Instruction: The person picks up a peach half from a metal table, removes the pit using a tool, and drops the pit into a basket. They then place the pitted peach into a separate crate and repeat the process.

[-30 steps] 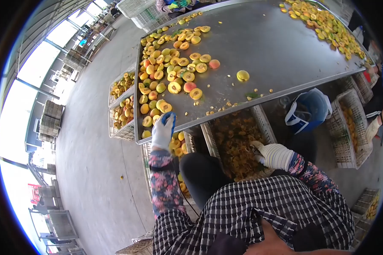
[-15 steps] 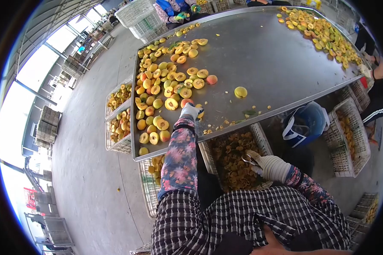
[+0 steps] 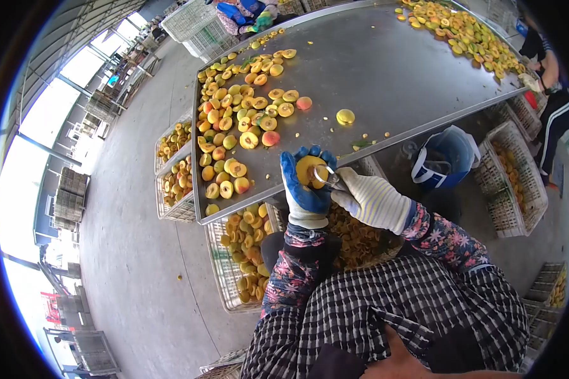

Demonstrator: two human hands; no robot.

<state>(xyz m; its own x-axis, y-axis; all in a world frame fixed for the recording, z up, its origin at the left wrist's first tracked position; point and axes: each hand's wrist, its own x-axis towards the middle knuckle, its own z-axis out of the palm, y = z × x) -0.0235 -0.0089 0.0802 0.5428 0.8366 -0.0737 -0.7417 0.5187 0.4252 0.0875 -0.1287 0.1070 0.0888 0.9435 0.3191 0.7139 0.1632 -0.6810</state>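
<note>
My left hand (image 3: 302, 197), in a blue-palmed glove, cups a halved peach (image 3: 306, 169) with its cut face up. In a pale striped glove, my right hand (image 3: 378, 202) grips a pitting tool (image 3: 330, 177), whose curved metal end is at the cut face of the fruit. Both hands are close together over the front edge of the metal table (image 3: 385, 69). Peach halves (image 3: 249, 140) lie heaped on the table's left side. One lone peach (image 3: 345, 117) rests further right. Under my hands, a crate of brownish peach pieces (image 3: 354, 243) is partly hidden.
A crate of peach halves (image 3: 246, 252) stands left of my knees, with more crates (image 3: 177, 179) beyond. To the right are a blue bucket (image 3: 446, 158) and a white crate (image 3: 512, 183). Co-workers (image 3: 240, 16) sit around the table. Another fruit pile (image 3: 461, 38) lies far right.
My left hand has drawn back from the table's fruit pile and now holds a halved peach. My right hand has risen from above the lower crate, bringing the tool to the fruit.
</note>
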